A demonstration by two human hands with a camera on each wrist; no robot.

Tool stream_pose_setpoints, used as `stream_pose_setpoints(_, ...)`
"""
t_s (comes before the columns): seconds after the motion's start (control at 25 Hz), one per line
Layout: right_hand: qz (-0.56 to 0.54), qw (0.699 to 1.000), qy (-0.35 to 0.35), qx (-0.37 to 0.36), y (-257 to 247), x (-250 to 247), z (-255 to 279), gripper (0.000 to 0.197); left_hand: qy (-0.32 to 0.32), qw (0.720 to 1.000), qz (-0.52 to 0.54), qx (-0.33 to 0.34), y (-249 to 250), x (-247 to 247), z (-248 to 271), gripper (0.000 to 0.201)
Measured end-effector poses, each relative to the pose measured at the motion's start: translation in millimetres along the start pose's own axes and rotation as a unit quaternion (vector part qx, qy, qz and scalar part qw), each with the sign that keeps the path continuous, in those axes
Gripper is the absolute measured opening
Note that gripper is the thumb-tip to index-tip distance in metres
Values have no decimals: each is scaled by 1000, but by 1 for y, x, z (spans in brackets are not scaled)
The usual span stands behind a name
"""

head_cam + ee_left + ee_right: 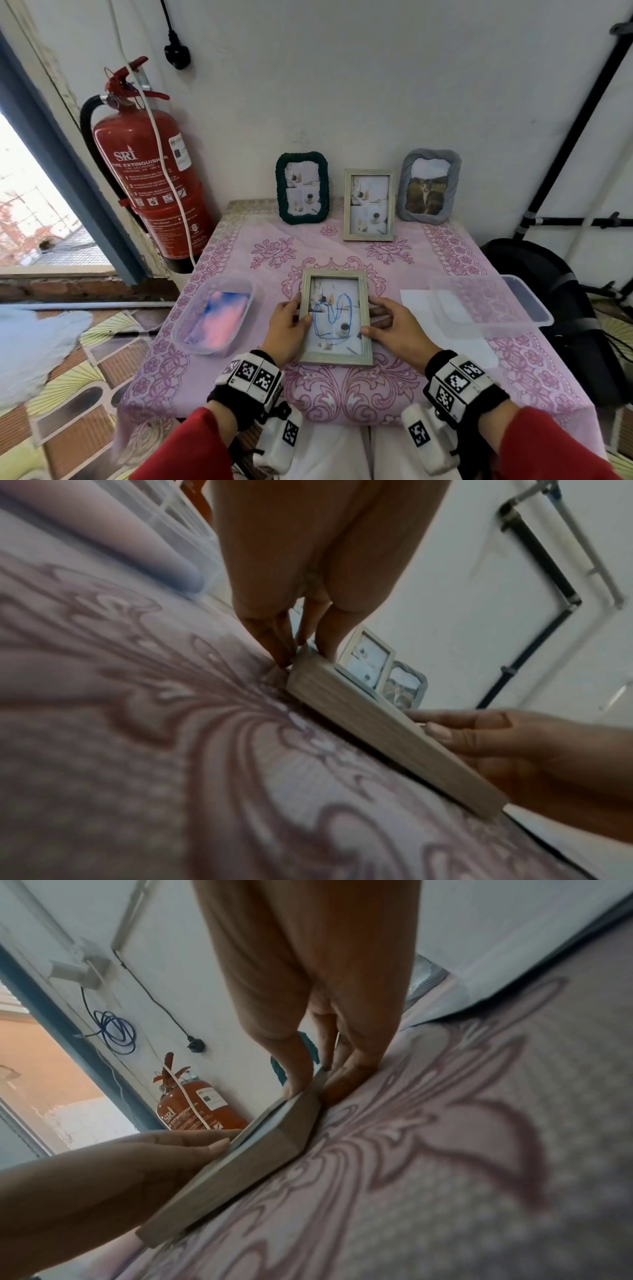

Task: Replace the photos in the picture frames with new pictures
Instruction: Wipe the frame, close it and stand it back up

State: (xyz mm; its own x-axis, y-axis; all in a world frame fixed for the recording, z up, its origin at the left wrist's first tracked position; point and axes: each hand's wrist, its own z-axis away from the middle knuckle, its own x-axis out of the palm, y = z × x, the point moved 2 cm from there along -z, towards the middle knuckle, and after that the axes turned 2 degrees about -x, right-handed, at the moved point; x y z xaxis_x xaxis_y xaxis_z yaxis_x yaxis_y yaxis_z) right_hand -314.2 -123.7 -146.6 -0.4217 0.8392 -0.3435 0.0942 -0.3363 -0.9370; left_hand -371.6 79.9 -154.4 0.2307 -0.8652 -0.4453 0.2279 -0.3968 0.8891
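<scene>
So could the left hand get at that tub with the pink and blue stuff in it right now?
Probably yes, once it lets go. The left hand is gripping the wooden frame along its left edge, and the tub sits just to its left on the tablecloth, with nothing between them.

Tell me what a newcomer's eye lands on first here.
The pale wooden frame at the middle of the pink tablecloth, gripped on either side by the left hand and right hand, with a blue scribble across its photo. Next, the big red fire extinguisher against the wall at left.
</scene>
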Motion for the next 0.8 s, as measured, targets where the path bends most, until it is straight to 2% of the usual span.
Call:
stream_pose_setpoints(0.12,28,1000,-2,6,4,1,-2,58,1,993,-122,-1,-2,0,0,43)
stream_pose_setpoints(0.32,56,998,-12,-4,6,-1,-2,60,61,988,-137,40,9,-9,11,39)
stream_pose_setpoints(0.44,70,997,-18,-11,6,-2,0,59,122,979,-133,93,18,-41,12,28)
stream_pose_setpoints(0.56,76,997,-26,-13,6,-2,0,60,159,966,-192,71,8,-93,2,23)
stream_pose_setpoints(0.6,79,996,-27,-10,7,-2,0,61,145,962,-226,46,-2,-110,-2,22)
stream_pose_setpoints(0.68,85,996,-29,0,8,-2,-2,62,67,952,-298,-16,-21,-132,-6,25)
stream_pose_setpoints(0.8,96,995,-39,6,10,-3,-5,61,-40,933,-354,-56,-38,-143,-7,47)
